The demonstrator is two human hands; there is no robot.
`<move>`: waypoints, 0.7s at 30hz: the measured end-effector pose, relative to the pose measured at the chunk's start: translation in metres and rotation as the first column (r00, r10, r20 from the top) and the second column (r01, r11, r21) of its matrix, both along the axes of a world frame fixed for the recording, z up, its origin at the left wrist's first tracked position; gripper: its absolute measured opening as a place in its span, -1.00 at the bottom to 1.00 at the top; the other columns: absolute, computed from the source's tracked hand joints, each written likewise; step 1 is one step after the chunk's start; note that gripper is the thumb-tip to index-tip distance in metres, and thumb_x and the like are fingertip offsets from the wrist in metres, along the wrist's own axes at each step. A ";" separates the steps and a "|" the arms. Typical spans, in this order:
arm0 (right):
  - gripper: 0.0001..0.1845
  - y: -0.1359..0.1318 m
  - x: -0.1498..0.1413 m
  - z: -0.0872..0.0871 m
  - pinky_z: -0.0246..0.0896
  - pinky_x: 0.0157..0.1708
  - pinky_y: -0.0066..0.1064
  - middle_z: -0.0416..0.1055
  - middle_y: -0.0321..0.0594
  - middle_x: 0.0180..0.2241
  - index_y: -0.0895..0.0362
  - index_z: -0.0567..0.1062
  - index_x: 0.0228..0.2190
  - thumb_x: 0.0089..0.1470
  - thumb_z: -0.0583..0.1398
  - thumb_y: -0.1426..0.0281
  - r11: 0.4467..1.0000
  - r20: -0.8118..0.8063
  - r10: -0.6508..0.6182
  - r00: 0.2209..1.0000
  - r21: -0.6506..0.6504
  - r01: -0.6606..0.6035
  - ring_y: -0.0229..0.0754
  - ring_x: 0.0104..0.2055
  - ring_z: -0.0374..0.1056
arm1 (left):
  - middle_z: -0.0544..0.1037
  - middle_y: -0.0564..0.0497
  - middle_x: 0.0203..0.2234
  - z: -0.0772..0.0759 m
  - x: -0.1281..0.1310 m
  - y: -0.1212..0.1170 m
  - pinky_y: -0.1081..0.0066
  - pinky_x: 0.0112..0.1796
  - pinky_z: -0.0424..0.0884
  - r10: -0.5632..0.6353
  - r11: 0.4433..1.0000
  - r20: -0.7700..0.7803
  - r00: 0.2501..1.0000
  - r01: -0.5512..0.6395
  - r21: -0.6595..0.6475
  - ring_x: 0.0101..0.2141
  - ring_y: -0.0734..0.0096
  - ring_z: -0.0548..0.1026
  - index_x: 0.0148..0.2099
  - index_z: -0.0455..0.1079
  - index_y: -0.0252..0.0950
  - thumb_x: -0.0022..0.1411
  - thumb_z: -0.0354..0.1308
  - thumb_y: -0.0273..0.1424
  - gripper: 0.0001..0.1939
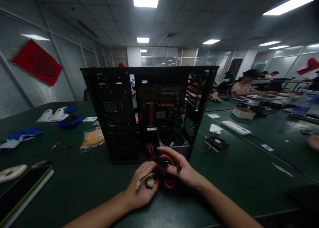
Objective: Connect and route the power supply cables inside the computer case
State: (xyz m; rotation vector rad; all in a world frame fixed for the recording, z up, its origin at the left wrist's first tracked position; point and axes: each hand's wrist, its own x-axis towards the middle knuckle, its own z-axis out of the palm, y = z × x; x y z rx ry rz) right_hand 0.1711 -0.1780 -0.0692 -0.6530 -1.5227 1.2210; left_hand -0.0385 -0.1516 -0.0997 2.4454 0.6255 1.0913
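Observation:
An open black computer case [119,115] lies on the green table [236,175] with a motherboard [159,105] and a power supply fan [171,137] visible inside. A bundle of red, yellow and black power cables [167,175] runs out of the case toward me. My left hand [142,188] is closed around cables ending in a white connector [150,182]. My right hand [180,166] grips the same bundle a little higher, fingers curled over a black connector.
A loose fan [217,143], a white power strip [235,127] and a cardboard box [243,112] lie to the right. Gloves [23,135], a yellow bagged item [93,139], red-handled cutters [59,145] and a tablet [22,191] lie left. People sit at the far right tables.

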 end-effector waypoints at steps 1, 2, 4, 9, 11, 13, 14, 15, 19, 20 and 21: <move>-0.51 0.000 -0.001 0.001 0.28 -0.04 -0.30 0.49 -0.16 -0.03 -0.04 0.47 0.10 0.12 0.31 0.30 0.994 0.082 -0.073 0.994 0.083 0.066 -0.12 -0.05 0.41 | 0.55 -0.16 0.03 0.000 0.000 0.000 0.18 0.04 0.48 -0.003 1.000 -0.020 1.000 0.003 -0.024 0.00 0.19 0.54 0.17 0.31 -0.21 0.19 0.14 -0.50 -0.52; -0.58 -0.001 -0.002 0.003 0.26 0.00 -0.28 0.49 -0.15 -0.02 -0.03 0.51 0.07 0.16 0.27 0.31 0.980 0.150 -0.136 0.979 0.165 0.111 -0.10 -0.01 0.40 | 0.53 -0.17 0.05 0.000 0.000 0.000 0.18 0.04 0.48 -0.003 0.999 -0.035 0.999 0.001 -0.041 0.01 0.18 0.53 0.19 0.30 -0.22 0.19 0.14 -0.50 -0.50; -0.66 0.000 -0.003 0.005 0.29 -0.05 -0.26 0.53 -0.12 -0.11 0.00 0.56 0.02 0.21 0.22 0.32 0.943 0.237 -0.215 0.947 0.304 0.138 -0.08 -0.07 0.42 | 0.51 -0.20 0.07 -0.002 0.000 0.001 0.15 0.07 0.47 0.002 0.999 -0.046 0.999 -0.005 -0.045 0.05 0.15 0.51 0.23 0.26 -0.25 0.17 0.13 -0.50 -0.45; -0.75 0.006 0.000 0.009 0.29 -0.04 -0.24 0.54 -0.09 -0.15 0.07 0.63 -0.13 0.23 0.20 0.29 0.884 0.228 -0.366 0.902 0.388 0.261 -0.07 -0.09 0.43 | 0.42 -0.20 0.18 -0.007 -0.002 0.000 0.10 0.16 0.38 -0.046 0.998 -0.090 0.995 0.050 0.042 0.16 0.10 0.41 0.33 0.13 -0.19 0.16 0.14 -0.52 -0.31; -0.72 0.009 0.003 0.013 0.30 -0.05 -0.24 0.54 -0.09 -0.17 0.10 0.63 -0.16 0.23 0.20 0.24 0.901 0.207 -0.385 0.899 0.296 0.318 -0.08 -0.10 0.43 | 0.30 -0.17 0.27 -0.007 -0.003 -0.001 0.07 0.21 0.32 -0.069 0.995 -0.161 0.985 0.081 0.066 0.23 0.09 0.33 0.38 0.06 -0.14 0.18 0.11 -0.54 -0.26; -0.63 0.013 0.004 0.019 0.34 -0.09 -0.25 0.55 -0.11 -0.17 0.11 0.58 -0.05 0.22 0.19 0.19 0.926 0.206 -0.363 0.909 0.186 0.328 -0.11 -0.15 0.45 | 0.17 -0.16 0.35 -0.007 -0.004 -0.002 0.06 0.24 0.27 -0.077 0.992 -0.217 0.973 0.097 0.079 0.28 0.10 0.24 0.43 -0.05 -0.12 0.20 0.08 -0.56 -0.20; -0.57 0.015 0.004 0.023 0.35 -0.11 -0.25 0.56 -0.13 -0.17 0.11 0.54 0.02 0.21 0.20 0.17 0.936 0.215 -0.344 0.914 0.148 0.318 -0.12 -0.17 0.46 | 0.12 -0.16 0.37 -0.007 -0.004 -0.003 0.06 0.25 0.24 -0.078 0.992 -0.231 0.970 0.098 0.079 0.30 0.10 0.20 0.44 -0.10 -0.12 0.20 0.07 -0.57 -0.18; -0.52 0.018 0.003 0.028 0.36 -0.10 -0.25 0.56 -0.14 -0.15 0.12 0.50 0.07 0.20 0.20 0.16 0.943 0.226 -0.329 0.917 0.129 0.306 -0.12 -0.16 0.46 | 0.09 -0.17 0.38 -0.008 -0.004 -0.003 0.07 0.26 0.23 -0.078 0.992 -0.231 0.970 0.098 0.076 0.31 0.10 0.18 0.45 -0.14 -0.13 0.21 0.06 -0.58 -0.16; -0.50 0.032 -0.005 0.046 0.31 0.05 -0.16 0.54 -0.12 -0.05 0.14 0.52 0.04 0.15 0.23 0.14 0.950 0.247 -0.300 0.922 0.165 0.265 -0.04 -0.01 0.44 | 0.12 -0.21 0.35 -0.009 -0.003 0.000 0.11 0.27 0.21 -0.072 0.996 -0.143 0.987 0.079 0.045 0.32 0.11 0.16 0.45 -0.16 -0.17 0.21 0.11 -0.55 -0.15; -0.50 0.036 -0.008 0.050 0.29 0.08 -0.13 0.54 -0.10 -0.03 0.14 0.53 0.03 0.14 0.23 0.14 0.956 0.254 -0.281 0.926 0.162 0.246 -0.02 0.01 0.43 | 0.14 -0.22 0.33 -0.008 -0.003 0.002 0.12 0.26 0.22 -0.072 0.996 -0.106 0.992 0.076 0.037 0.31 0.11 0.18 0.44 -0.13 -0.18 0.21 0.14 -0.53 -0.17; -0.51 0.040 -0.010 0.053 0.28 0.09 -0.11 0.53 -0.10 -0.02 0.14 0.54 0.02 0.12 0.25 0.14 0.962 0.266 -0.259 0.928 0.153 0.225 -0.01 0.02 0.43 | 0.20 -0.22 0.29 -0.006 -0.003 0.003 0.14 0.24 0.25 -0.073 0.997 -0.065 0.995 0.074 0.027 0.28 0.12 0.23 0.41 -0.06 -0.18 0.22 0.16 -0.51 -0.22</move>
